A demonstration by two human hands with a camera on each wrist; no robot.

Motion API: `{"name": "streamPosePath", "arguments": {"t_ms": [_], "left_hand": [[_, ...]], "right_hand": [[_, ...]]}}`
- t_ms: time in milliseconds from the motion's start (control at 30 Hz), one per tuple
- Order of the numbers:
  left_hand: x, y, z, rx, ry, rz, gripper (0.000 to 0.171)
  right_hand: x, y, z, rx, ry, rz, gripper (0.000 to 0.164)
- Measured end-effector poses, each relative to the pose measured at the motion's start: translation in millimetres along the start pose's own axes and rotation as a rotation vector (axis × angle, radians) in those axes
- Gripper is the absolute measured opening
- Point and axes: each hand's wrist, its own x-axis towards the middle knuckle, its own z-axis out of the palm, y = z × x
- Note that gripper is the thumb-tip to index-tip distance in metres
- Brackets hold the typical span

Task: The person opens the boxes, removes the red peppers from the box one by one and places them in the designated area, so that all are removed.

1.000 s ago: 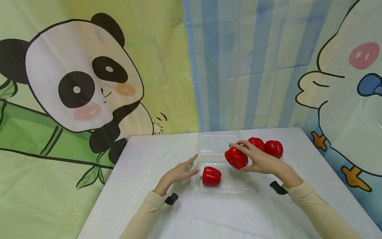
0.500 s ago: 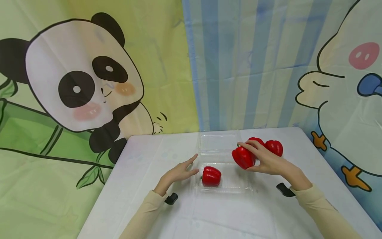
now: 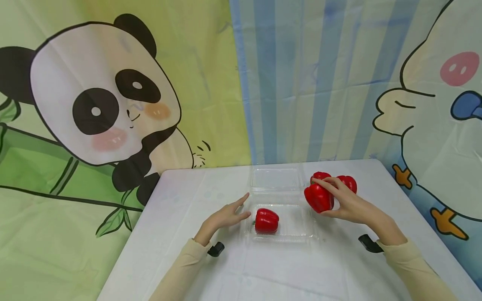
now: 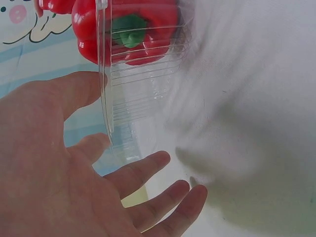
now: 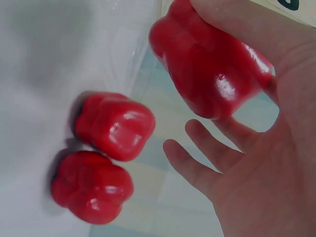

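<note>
My right hand (image 3: pixel 348 203) grips a red bell pepper (image 3: pixel 318 198) between thumb and fingers, held up by the right side of a clear plastic clamshell box (image 3: pixel 295 221). In the right wrist view the gripped pepper (image 5: pixel 207 59) is apart from two more red peppers on the table. Another red bell pepper (image 3: pixel 266 220) lies inside the box at its left, its green stem (image 4: pixel 129 30) seen through the wall in the left wrist view. My left hand (image 3: pixel 226 217) has its fingers spread, with thumb and index close to the box's left edge; contact is hard to tell.
Behind my right hand, two red peppers rest on the white table (image 3: pixel 211 184), one partly hidden (image 3: pixel 320 175), the other (image 3: pixel 348 182) to its right. The box's lid (image 3: pixel 276 179) lies folded back behind its base. A printed curtain (image 3: pixel 286 83) hangs past the table's far edge.
My right hand has moved to the right with the gripped pepper, from over the box to its right side, nearer the two other peppers. The left hand has stayed in place.
</note>
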Motion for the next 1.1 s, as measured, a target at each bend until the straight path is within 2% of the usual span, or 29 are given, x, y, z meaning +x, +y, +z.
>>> {"name": "streamPosePath", "arguments": {"t_ms": [167, 467, 700, 1100], "left_hand": [[1.1, 0.8, -0.2, 0.001, -0.005, -0.009, 0.075], [1.2, 2.0, -1.5, 0.005, -0.001, -0.013, 0.074], [-0.2, 4.4, -2.2, -0.002, -0.001, -0.024, 0.073], [-0.1, 3.2, -1.0, -0.007, -0.002, -0.026, 0.075]], "right_hand": [[-10, 7, -2, 0.019, 0.003, 0.043, 0.108], [-18, 13, 8, -0.051, 0.040, 0.082, 0.108], [-20, 15, 18, -0.079, 0.001, 0.128, 0.105], [-19, 20, 32, -0.120, -0.017, 0.140, 0.103]]}}
